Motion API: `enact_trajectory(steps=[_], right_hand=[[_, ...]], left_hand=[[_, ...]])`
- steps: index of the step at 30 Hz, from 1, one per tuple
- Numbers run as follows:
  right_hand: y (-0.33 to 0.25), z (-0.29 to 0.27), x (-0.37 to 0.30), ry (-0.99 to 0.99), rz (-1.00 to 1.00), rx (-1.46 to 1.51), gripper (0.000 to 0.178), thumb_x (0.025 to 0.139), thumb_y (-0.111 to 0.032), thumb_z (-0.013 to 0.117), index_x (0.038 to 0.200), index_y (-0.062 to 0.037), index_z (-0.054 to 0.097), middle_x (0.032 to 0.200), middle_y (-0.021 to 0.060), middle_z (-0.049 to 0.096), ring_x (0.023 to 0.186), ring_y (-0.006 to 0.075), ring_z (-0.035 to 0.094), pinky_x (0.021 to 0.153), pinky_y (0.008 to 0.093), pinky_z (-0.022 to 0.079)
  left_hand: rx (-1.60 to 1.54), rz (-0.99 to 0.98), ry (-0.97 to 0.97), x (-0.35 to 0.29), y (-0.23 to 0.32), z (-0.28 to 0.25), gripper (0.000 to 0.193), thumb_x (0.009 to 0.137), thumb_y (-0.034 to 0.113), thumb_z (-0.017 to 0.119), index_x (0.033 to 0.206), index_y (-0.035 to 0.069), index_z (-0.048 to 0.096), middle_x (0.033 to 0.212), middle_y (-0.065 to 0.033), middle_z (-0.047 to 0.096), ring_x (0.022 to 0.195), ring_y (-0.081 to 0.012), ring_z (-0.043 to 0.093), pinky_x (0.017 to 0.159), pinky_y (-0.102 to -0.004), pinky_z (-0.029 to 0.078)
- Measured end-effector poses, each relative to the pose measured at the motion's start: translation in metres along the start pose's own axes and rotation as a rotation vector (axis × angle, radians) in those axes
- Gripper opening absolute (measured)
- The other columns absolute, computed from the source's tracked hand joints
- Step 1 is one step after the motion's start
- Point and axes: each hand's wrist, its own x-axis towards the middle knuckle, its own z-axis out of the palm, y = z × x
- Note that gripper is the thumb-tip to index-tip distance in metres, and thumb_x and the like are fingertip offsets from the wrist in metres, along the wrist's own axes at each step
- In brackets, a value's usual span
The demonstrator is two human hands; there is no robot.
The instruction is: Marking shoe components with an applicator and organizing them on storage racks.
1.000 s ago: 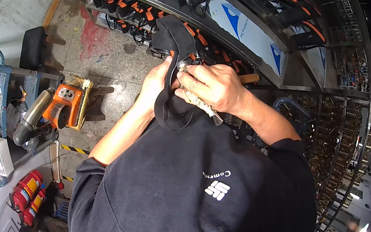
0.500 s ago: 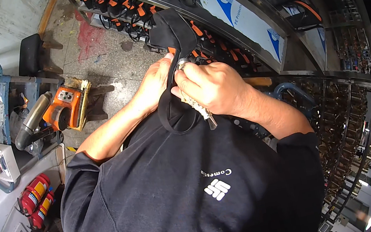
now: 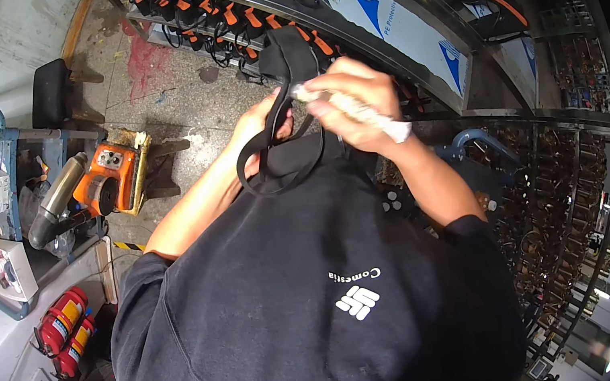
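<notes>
In the upper middle of the frame we see a black piece (image 3: pixel 287 55) with a thin looped strap, held up in front of the dark sweatshirt (image 3: pixel 287 275). Our left hand (image 3: pixel 253 128) pinches its left edge between the thumb and the curled fingers. Our right hand (image 3: pixel 372 85) is closed around a pale, crusted tool (image 3: pixel 369 112), its fingers bent and slightly blurred; the tool's tip is by the piece, but we cannot tell whether they touch. Beyond our hands, at the top, stand rows of black-and-orange pieces (image 3: pixel 229 14). To the left of the frame we have an orange machine (image 3: pixel 111 176) with a metal pipe, then a blue-grey trolley (image 3: pixel 10 161), and at lower left two red fire extinguishers (image 3: pixel 63 321). Metal parts (image 3: pixel 547 221) crowd a rack at the right
</notes>
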Motion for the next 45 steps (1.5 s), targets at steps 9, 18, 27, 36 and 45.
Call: enact_trajectory(steps=[9, 18, 27, 36, 45], right_hand=[[0.009, -0.053, -0.042, 0.435, 0.354, 0.644, 0.029, 0.096, -0.016, 0.061, 0.107, 0.0082, 0.07, 0.09, 0.0106, 0.062, 0.067, 0.0161, 0.058, 0.058, 0.0268, 0.046], [0.032, -0.075, -0.091, 0.668, 0.471, 0.73, 0.046, 0.105, -0.034, 0.052, 0.114, 0.0083, 0.066, 0.094, 0.0119, 0.057, 0.061, 0.0177, 0.057, 0.052, 0.0253, 0.044], [0.03, -0.125, -0.186, 0.744, 0.966, 0.575, 0.039, 0.106, -0.035, 0.054, 0.116, 0.0004, 0.068, 0.068, 0.0038, 0.057, 0.047, 0.0137, 0.048, 0.044, 0.0251, 0.037], [0.049, -0.107, -0.419, 0.958, 1.377, -0.306, 0.03, 0.09, -0.024, 0.071, 0.111, -0.0023, 0.071, 0.084, 0.0091, 0.069, 0.063, 0.0191, 0.059, 0.059, 0.0329, 0.048], [0.025, -0.107, -0.599, 1.029, 1.503, -0.769, 0.03, 0.084, -0.018, 0.07, 0.109, -0.0006, 0.07, 0.094, 0.0166, 0.072, 0.084, 0.0336, 0.065, 0.081, 0.0382, 0.051]], left_hand=[[-0.315, -0.115, -0.247, 0.017, -0.016, -0.008, 0.029, 0.105, 0.027, 0.044, 0.103, 0.004, 0.061, 0.072, -0.0034, 0.058, 0.061, -0.0084, 0.049, 0.054, -0.0215, 0.036], [-0.594, -0.241, -0.505, 0.033, -0.01, 0.012, 0.027, 0.102, 0.022, 0.045, 0.11, 0.003, 0.062, 0.068, -0.0023, 0.054, 0.061, -0.0084, 0.045, 0.054, -0.0213, 0.031], [0.019, 0.06, -0.605, 0.064, -0.002, 0.061, 0.027, 0.102, 0.026, 0.05, 0.106, 0.002, 0.063, 0.072, -0.0037, 0.058, 0.062, -0.0099, 0.05, 0.057, -0.0222, 0.035], [-0.037, -0.039, -0.321, 0.106, -0.036, 0.127, 0.039, 0.104, 0.04, 0.049, 0.106, 0.004, 0.063, 0.071, -0.0042, 0.057, 0.065, -0.0139, 0.05, 0.062, -0.0275, 0.039], [-0.293, -0.184, -0.324, 0.136, -0.074, 0.158, 0.045, 0.104, 0.051, 0.048, 0.098, 0.009, 0.061, 0.067, -0.0042, 0.052, 0.066, -0.0169, 0.05, 0.065, -0.0308, 0.041]])
